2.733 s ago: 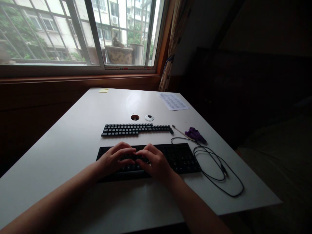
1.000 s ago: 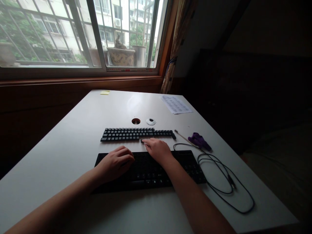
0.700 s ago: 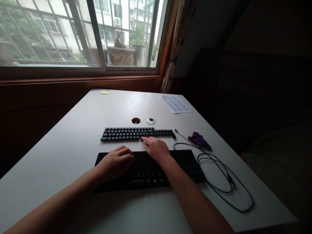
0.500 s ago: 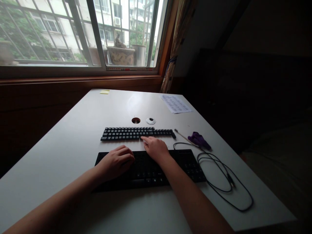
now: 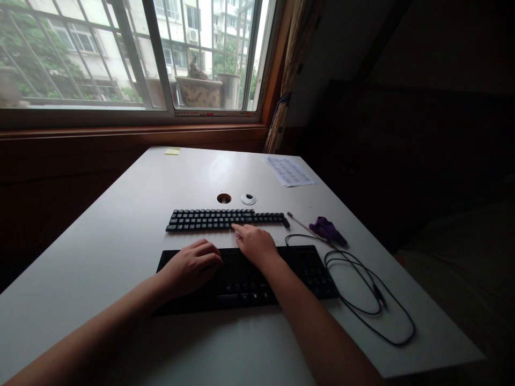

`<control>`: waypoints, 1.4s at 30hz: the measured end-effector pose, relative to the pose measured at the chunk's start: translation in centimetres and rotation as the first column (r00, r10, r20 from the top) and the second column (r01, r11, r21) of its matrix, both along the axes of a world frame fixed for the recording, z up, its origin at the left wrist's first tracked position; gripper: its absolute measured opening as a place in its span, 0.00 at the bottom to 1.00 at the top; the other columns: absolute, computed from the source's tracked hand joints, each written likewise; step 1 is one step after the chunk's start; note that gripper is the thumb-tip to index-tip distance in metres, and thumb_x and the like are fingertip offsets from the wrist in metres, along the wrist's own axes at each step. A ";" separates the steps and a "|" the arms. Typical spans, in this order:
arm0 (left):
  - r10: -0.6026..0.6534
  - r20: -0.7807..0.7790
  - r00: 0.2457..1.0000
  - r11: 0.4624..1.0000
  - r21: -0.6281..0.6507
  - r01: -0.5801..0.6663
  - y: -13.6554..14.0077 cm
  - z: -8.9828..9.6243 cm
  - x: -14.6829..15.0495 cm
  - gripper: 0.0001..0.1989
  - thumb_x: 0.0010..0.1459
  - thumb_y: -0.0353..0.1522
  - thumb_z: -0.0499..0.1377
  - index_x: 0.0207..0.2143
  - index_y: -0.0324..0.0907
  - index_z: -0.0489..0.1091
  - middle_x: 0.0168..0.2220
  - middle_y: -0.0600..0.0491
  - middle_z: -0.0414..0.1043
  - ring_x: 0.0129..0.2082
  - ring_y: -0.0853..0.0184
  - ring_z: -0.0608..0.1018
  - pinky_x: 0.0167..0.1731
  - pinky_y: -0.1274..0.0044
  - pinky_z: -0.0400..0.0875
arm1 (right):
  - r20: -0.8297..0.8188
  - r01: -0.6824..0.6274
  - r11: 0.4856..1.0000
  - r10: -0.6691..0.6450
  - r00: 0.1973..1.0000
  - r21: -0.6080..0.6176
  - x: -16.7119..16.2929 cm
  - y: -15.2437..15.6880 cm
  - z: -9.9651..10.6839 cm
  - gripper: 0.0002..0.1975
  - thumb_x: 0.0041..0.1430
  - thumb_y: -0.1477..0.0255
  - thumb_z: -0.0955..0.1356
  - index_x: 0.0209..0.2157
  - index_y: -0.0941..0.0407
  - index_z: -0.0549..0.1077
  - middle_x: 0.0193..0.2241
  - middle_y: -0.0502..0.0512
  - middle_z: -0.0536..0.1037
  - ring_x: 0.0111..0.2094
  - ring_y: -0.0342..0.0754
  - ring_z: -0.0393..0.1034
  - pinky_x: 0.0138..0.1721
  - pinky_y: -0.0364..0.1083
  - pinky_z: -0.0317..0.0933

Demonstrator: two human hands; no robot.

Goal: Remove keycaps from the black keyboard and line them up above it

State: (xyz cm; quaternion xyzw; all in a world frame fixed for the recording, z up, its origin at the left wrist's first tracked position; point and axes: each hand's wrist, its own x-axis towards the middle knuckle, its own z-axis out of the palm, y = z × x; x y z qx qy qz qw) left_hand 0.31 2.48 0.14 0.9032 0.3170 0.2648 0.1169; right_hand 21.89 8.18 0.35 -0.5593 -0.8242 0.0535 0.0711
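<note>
A black keyboard (image 5: 241, 292) lies across the near part of the white table. Its upper area is dark and seems bare of caps, while keys show along the lower and right parts. My left hand (image 5: 199, 260) rests on its left half, fingers curled together and fingertips hidden. Beyond the keyboard, loose black keycaps (image 5: 201, 219) are laid out in rows. My right hand (image 5: 255, 242) reaches over the keyboard's top edge to the nearest row. Its index finger and thumb come together at a keycap (image 5: 233, 226) at that row's right end; the other fingers are folded.
A looped black cable (image 5: 362, 264) lies at the right, near a purple cloth (image 5: 328, 230) and a thin stick-like brush (image 5: 300, 222). Farther back are a round table hole (image 5: 224, 199), a white ring cover (image 5: 248, 199), printed sheets (image 5: 292, 171) and yellow sticky notes (image 5: 172, 151).
Both hands hold nearly the same pose and place. The whole view has shifted very slightly; the keyboard and keycaps lie as before.
</note>
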 end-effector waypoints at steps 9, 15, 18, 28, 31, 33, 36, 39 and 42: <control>-0.003 -0.001 1.000 1.000 0.012 0.003 0.1 -0.2 0.0 0.08 0.64 0.28 0.53 0.39 0.42 0.72 0.39 0.48 0.72 0.39 0.64 0.72 0.41 0.72 0.70 | 0.002 0.006 1.000 -0.006 1.000 -0.003 -0.1 0.0 0.0 0.22 0.66 0.66 0.60 0.60 0.45 0.65 0.47 0.54 0.77 0.44 0.52 0.73 0.43 0.48 0.63; -0.005 -0.003 1.000 1.000 0.012 0.005 0.1 -0.2 0.0 0.08 0.64 0.27 0.53 0.39 0.42 0.72 0.39 0.48 0.72 0.39 0.65 0.72 0.41 0.73 0.70 | -0.004 0.003 1.000 -0.003 1.000 0.018 -0.1 0.0 -0.1 0.22 0.66 0.66 0.59 0.60 0.44 0.66 0.46 0.53 0.78 0.43 0.52 0.74 0.42 0.49 0.64; -0.005 0.002 1.000 1.000 0.018 0.005 0.1 -0.1 0.0 0.08 0.64 0.28 0.53 0.39 0.42 0.72 0.38 0.48 0.72 0.38 0.65 0.72 0.40 0.73 0.70 | -0.001 0.005 1.000 -0.005 1.000 0.012 -0.1 0.0 0.0 0.22 0.66 0.66 0.60 0.60 0.44 0.66 0.47 0.54 0.78 0.43 0.52 0.74 0.43 0.48 0.64; -0.007 0.002 1.000 1.000 0.016 0.007 0.1 0.0 -0.1 0.08 0.64 0.28 0.53 0.39 0.42 0.72 0.39 0.48 0.73 0.38 0.65 0.72 0.40 0.73 0.70 | -0.018 0.014 1.000 -0.013 1.000 0.024 0.0 0.0 -0.1 0.23 0.67 0.65 0.59 0.61 0.44 0.63 0.48 0.53 0.78 0.43 0.52 0.74 0.43 0.49 0.64; -0.007 0.009 1.000 1.000 0.028 0.007 0.0 0.1 0.0 0.08 0.65 0.28 0.53 0.39 0.42 0.72 0.38 0.48 0.73 0.38 0.65 0.73 0.40 0.73 0.70 | -0.007 0.030 0.999 -0.030 1.000 0.013 -0.1 0.0 -0.1 0.23 0.67 0.66 0.58 0.62 0.45 0.62 0.49 0.54 0.77 0.44 0.52 0.74 0.44 0.49 0.64; -0.009 0.011 1.000 0.999 0.032 0.008 0.0 0.2 0.1 0.09 0.65 0.28 0.53 0.39 0.42 0.73 0.37 0.48 0.73 0.37 0.65 0.73 0.39 0.74 0.71 | -0.005 0.034 0.999 -0.034 0.999 0.010 -0.1 -0.1 0.0 0.24 0.67 0.66 0.59 0.63 0.45 0.62 0.49 0.54 0.77 0.43 0.52 0.74 0.44 0.49 0.64; -0.003 0.012 1.000 1.000 0.025 0.003 0.0 0.2 0.1 0.08 0.64 0.28 0.53 0.38 0.42 0.72 0.38 0.48 0.73 0.38 0.65 0.73 0.39 0.74 0.71 | -0.032 0.032 0.999 -0.031 0.999 0.022 0.0 -0.1 0.0 0.23 0.66 0.66 0.60 0.62 0.46 0.63 0.50 0.54 0.77 0.44 0.52 0.74 0.44 0.48 0.64; -0.001 0.004 1.000 1.000 0.010 0.001 0.0 0.1 0.1 0.08 0.64 0.28 0.53 0.38 0.42 0.72 0.38 0.48 0.73 0.38 0.65 0.73 0.40 0.74 0.70 | -0.114 0.023 0.998 -0.017 0.993 0.051 0.4 0.0 0.0 0.21 0.68 0.67 0.58 0.60 0.49 0.66 0.49 0.56 0.77 0.47 0.51 0.73 0.47 0.47 0.63; -0.006 -0.014 1.000 1.000 -0.004 0.006 0.1 -0.1 0.0 0.08 0.65 0.28 0.53 0.39 0.42 0.72 0.38 0.48 0.72 0.38 0.65 0.72 0.40 0.73 0.69 | -0.261 0.012 0.994 0.017 0.965 0.109 1.1 0.2 0.2 0.20 0.69 0.69 0.57 0.57 0.54 0.69 0.48 0.57 0.77 0.49 0.50 0.71 0.51 0.46 0.61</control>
